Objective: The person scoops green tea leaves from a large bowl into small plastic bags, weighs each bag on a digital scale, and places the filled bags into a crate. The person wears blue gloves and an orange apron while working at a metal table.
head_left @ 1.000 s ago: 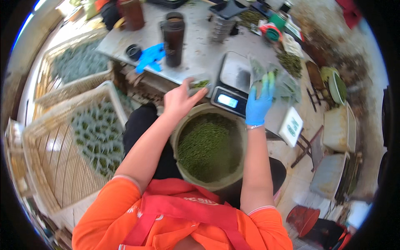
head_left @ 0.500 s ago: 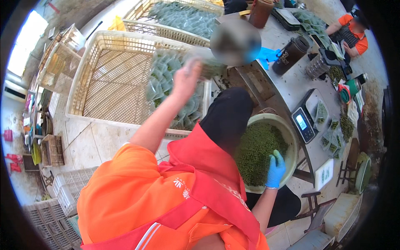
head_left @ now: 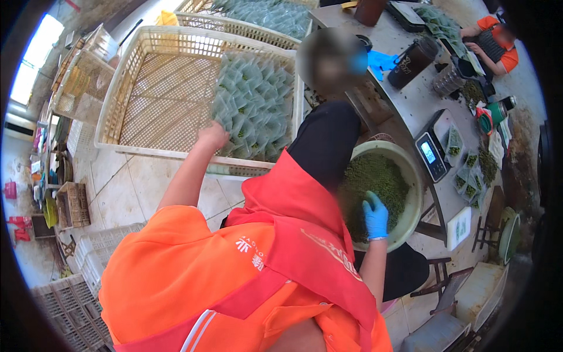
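At the right end of the crate [head_left: 158,100], bags [head_left: 255,105] lie packed, the left hand [head_left: 214,136] at their near left corner, its grip I cannot tell; well apart, the gloved right hand [head_left: 375,218], fingers parted, is over leaves [head_left: 377,176] in the basin [head_left: 414,202] by the table [head_left: 409,108] edge

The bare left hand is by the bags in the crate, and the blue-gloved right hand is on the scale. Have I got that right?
Not quite: the head view shows the blue-gloved right hand at the green leaves in the tub. The bare left hand is indeed by the bags in the crate.
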`<state>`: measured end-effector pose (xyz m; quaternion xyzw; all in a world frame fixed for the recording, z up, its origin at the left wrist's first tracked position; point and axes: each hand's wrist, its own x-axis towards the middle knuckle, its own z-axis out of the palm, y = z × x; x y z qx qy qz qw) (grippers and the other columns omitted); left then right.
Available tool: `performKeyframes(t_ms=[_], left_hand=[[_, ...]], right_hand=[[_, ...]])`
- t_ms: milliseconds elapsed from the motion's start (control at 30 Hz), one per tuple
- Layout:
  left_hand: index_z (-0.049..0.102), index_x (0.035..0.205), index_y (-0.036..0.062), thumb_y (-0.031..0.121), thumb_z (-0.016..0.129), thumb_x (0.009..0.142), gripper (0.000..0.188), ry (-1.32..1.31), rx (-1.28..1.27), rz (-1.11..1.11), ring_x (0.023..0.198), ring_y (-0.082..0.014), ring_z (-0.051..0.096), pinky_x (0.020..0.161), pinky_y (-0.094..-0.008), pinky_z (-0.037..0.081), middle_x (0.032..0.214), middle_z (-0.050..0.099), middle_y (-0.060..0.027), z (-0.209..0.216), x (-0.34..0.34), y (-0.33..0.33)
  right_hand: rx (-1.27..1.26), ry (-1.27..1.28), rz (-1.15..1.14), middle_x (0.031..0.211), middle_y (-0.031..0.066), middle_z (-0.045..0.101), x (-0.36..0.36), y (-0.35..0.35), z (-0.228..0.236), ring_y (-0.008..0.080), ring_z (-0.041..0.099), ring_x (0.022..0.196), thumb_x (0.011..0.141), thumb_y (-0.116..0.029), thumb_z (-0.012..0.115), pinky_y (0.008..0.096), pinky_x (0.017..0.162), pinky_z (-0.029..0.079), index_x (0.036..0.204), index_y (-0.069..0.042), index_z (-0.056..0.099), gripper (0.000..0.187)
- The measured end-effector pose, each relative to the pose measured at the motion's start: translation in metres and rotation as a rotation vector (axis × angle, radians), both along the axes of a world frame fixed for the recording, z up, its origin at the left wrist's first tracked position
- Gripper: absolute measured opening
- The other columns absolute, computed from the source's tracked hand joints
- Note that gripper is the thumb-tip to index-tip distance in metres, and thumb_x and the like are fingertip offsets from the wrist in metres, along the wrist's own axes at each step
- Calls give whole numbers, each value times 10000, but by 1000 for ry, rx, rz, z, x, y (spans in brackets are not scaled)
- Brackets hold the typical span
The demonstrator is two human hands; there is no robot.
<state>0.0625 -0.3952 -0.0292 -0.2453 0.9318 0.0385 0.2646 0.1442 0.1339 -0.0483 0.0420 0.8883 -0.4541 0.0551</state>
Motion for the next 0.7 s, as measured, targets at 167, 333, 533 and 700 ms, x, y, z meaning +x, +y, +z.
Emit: performKeyframes(t_ms=[167,333,533,700], left_hand=[[168,1387,-58,481,646,700,996,203,170,-14,1128,-367,517,954,-400,407,1263,486,-252,-18,0,-25],[398,1289,13,305,677,728,692,842,108,-395,981,-348,570,848,-424,443,1072,594,-206,69,-32,93],[586,1015,75,127,636,759,265,1139,711,-977,859,-321,574,797,-407,450,898,614,-131,112,-64,262],[639,922,148,243,623,780,172,777,877,-1374,597,-273,605,538,-382,484,662,608,-85,77,-62,352]], right_hand=[[386,-184,-47,1082,213,606,4,2,-4,342,598,983,790,-279,628,422,844,473,1176,-49,566,453],[542,-241,-41,953,188,636,9,-7,-17,360,606,900,756,-300,659,459,773,482,1025,-74,592,357],[299,-226,-118,847,166,642,4,-8,-3,354,614,812,750,-300,662,456,698,479,901,-83,610,268],[-38,-372,-212,869,160,647,6,6,38,350,616,803,785,-290,621,443,712,483,972,-92,625,273]])
